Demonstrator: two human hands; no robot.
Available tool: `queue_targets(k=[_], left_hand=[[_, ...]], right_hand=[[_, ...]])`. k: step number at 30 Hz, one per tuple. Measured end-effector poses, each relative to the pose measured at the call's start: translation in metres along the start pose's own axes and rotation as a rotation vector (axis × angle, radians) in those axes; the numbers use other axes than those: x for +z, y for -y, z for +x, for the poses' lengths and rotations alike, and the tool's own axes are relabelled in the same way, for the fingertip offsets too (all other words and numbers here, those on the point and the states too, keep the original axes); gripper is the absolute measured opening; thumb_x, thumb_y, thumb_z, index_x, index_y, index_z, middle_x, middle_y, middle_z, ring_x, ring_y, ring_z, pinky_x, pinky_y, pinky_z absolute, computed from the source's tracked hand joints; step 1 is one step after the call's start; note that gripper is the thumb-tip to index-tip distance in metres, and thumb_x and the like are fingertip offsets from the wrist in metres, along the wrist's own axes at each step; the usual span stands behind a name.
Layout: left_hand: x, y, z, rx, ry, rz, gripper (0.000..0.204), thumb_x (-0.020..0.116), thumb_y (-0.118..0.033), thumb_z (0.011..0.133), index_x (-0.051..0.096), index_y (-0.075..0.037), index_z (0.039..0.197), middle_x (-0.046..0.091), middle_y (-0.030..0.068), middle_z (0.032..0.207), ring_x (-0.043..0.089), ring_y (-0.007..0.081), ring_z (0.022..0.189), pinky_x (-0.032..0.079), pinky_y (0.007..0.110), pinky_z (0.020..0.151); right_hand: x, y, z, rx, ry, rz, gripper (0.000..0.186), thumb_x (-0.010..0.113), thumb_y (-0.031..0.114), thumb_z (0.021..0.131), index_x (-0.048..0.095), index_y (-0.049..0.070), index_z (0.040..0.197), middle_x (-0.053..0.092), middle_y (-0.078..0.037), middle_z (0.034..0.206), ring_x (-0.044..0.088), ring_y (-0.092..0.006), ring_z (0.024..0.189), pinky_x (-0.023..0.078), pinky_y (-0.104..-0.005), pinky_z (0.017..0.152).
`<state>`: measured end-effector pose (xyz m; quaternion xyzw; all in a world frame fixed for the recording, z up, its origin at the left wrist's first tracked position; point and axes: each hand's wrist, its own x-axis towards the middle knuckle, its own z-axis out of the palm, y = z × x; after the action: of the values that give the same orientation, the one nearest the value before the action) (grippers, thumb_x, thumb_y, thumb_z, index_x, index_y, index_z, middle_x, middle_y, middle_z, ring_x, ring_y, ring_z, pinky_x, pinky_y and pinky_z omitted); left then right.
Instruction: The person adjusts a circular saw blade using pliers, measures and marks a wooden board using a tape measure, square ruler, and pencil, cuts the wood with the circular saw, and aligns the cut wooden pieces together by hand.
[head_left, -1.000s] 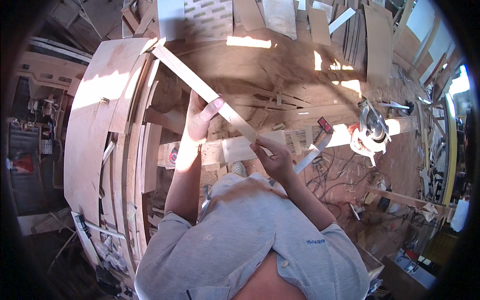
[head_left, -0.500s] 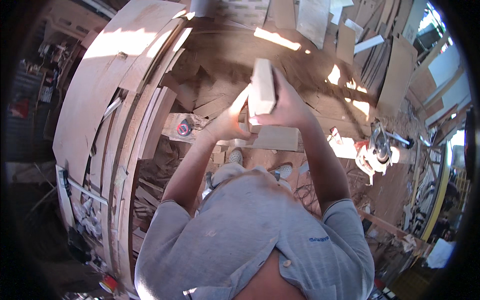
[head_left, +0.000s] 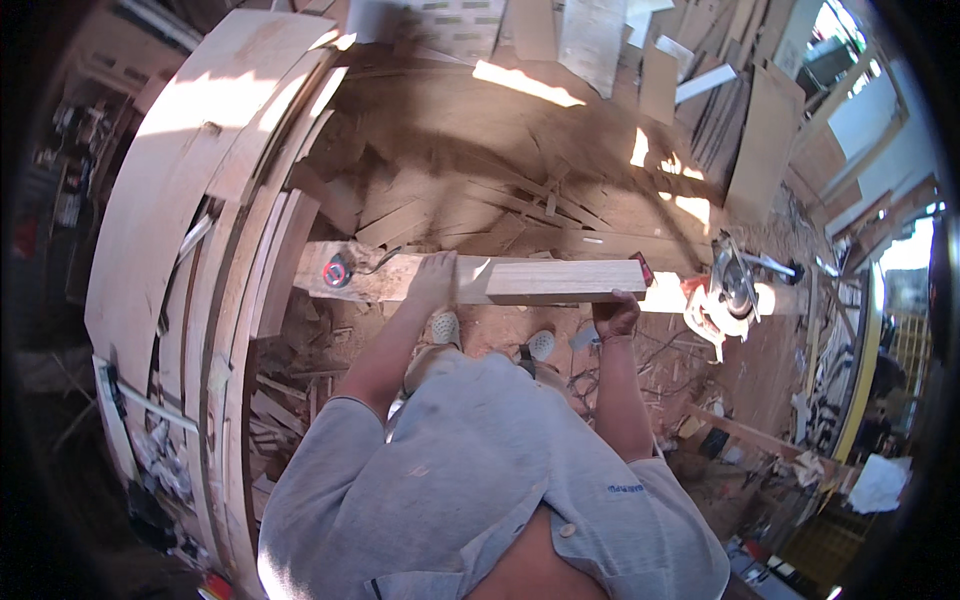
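A pale, squared wooden block point(head_left: 567, 278) lies lengthwise on a rough plank point(head_left: 390, 276) in front of me. My right hand point(head_left: 616, 315) is closed on the block's near edge by its right end, fingers curled below. To the left of the block, my left hand point(head_left: 434, 281) rests over the plank, its fingers stretched out and close together. A round red and black tape measure point(head_left: 337, 270) sits farther left on the plank. Just past the block's right end is a small red object point(head_left: 643, 268), partly hidden; its kind is unclear.
A circular saw point(head_left: 735, 285) stands to the right. Long boards point(head_left: 215, 150) are stacked along the left side. Wood offcuts point(head_left: 510, 205) lie beyond the plank, and several panels point(head_left: 770, 130) lean at the far right. My shoes point(head_left: 446, 328) show below the plank.
The block has come down from between my raised hands onto the plank, turning to lie crosswise. My hands have spread apart, the left to the plank, the right to the block's right end.
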<state>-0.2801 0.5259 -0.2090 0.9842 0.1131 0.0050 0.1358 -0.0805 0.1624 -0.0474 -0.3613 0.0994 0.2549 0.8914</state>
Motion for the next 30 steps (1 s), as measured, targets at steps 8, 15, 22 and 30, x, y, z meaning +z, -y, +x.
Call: queue_targets(k=[8, 15, 22, 30], left_hand=[[-0.092, -0.052, 0.005, 0.032, 0.191, -0.099, 0.098, 0.087, -0.021, 0.072, 0.039, 0.003, 0.154, 0.048, 0.0277, 0.150, 0.046, 0.0445, 0.145, 0.037, 0.049, 0.127], [-0.195, -0.084, -0.017, -0.200, 0.143, -0.347, 0.107, 0.090, -0.016, 0.064, 0.036, -0.002, 0.155, 0.042, 0.0252, 0.155, 0.049, 0.0478, 0.144, 0.047, 0.051, 0.121], [-0.273, -0.096, -0.033, -0.177, 0.105, -0.259, 0.120, 0.090, -0.017, 0.048, 0.038, -0.002, 0.156, 0.049, 0.0245, 0.147, 0.054, 0.0468, 0.137, 0.049, 0.051, 0.119], [-0.297, -0.117, -0.028, -0.250, 0.055, -0.229, 0.115, 0.097, -0.018, 0.052, 0.043, -0.006, 0.153, 0.049, 0.0228, 0.147, 0.048, 0.0471, 0.141, 0.049, 0.052, 0.119]], right_hand=[[-0.124, -0.007, 0.003, 0.066, -0.219, -0.051, 0.042, 0.077, 0.010, 0.086, 0.071, 0.010, 0.128, 0.075, -0.004, 0.109, 0.074, -0.0225, 0.099, 0.062, -0.0419, 0.088], [-0.119, -0.005, 0.014, 0.377, -0.104, -0.180, 0.044, 0.079, 0.013, 0.100, 0.065, -0.001, 0.139, 0.074, -0.015, 0.130, 0.072, -0.0300, 0.123, 0.058, -0.0465, 0.114], [-0.098, -0.036, 0.015, 0.560, 0.014, -0.125, 0.048, 0.073, 0.026, 0.106, 0.060, -0.002, 0.143, 0.069, -0.021, 0.141, 0.069, -0.0333, 0.130, 0.059, -0.0471, 0.113], [-0.082, -0.018, 0.017, 0.962, -0.072, -0.616, 0.083, 0.082, 0.062, 0.093, 0.062, -0.005, 0.139, 0.074, -0.022, 0.128, 0.074, -0.0336, 0.119, 0.063, -0.0453, 0.102]])
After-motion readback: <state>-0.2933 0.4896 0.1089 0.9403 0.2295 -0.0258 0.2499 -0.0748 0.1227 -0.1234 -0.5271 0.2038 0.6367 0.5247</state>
